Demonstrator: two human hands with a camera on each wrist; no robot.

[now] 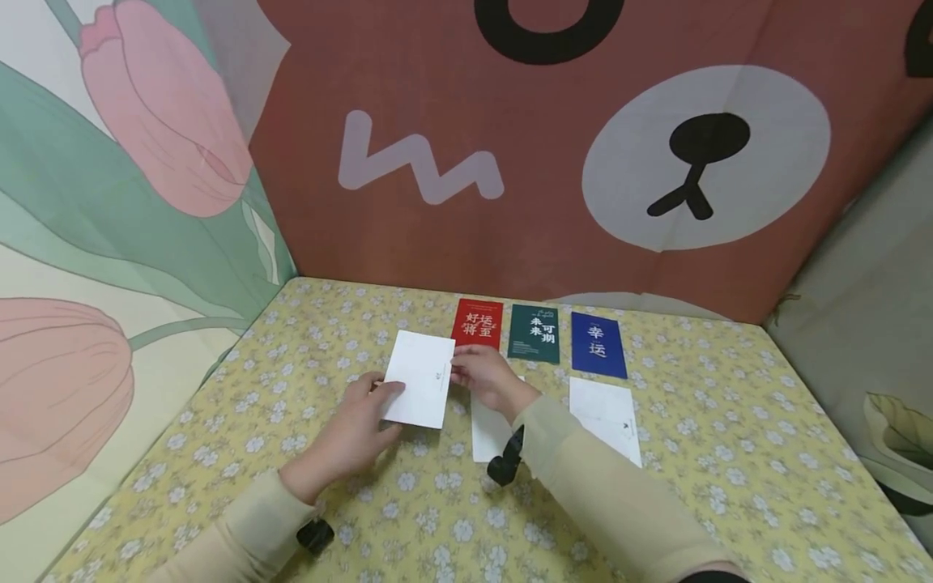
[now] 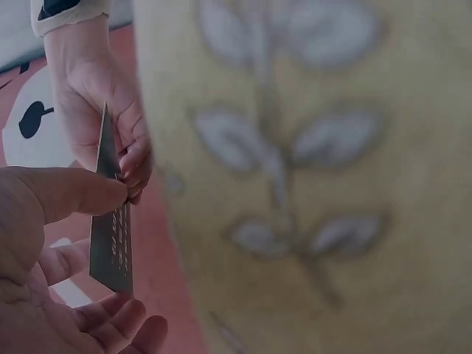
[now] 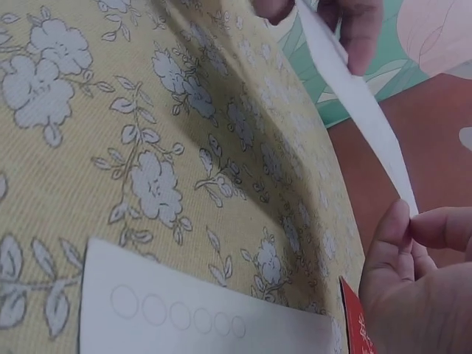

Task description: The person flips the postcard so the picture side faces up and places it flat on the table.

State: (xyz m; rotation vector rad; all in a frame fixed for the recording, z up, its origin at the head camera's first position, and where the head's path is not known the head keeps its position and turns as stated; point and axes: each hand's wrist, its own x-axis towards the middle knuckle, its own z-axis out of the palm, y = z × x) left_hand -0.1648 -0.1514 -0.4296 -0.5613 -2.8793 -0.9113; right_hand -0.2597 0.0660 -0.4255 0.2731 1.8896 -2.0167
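Observation:
A white postcard [image 1: 419,397] with small print at its right side is held above the table. My left hand [image 1: 353,437] pinches its left edge, thumb on the white face and fingers beneath. At the opposite edge my right hand [image 1: 490,378] pinches it between thumb and fingertips. From the left wrist, the postcard [image 2: 110,247] appears nearly edge-on, with a dark face bearing pale writing. The right wrist view shows the white face of the postcard [image 3: 365,118] as a narrow strip between both hands.
Along the back lie a red card [image 1: 477,321], a green card [image 1: 534,334] and a blue card [image 1: 598,346]. Closer in are two white cards, one [image 1: 490,433] partly hidden by my right arm, the other [image 1: 603,414] further right. A floral cloth [image 1: 408,526] covers the table.

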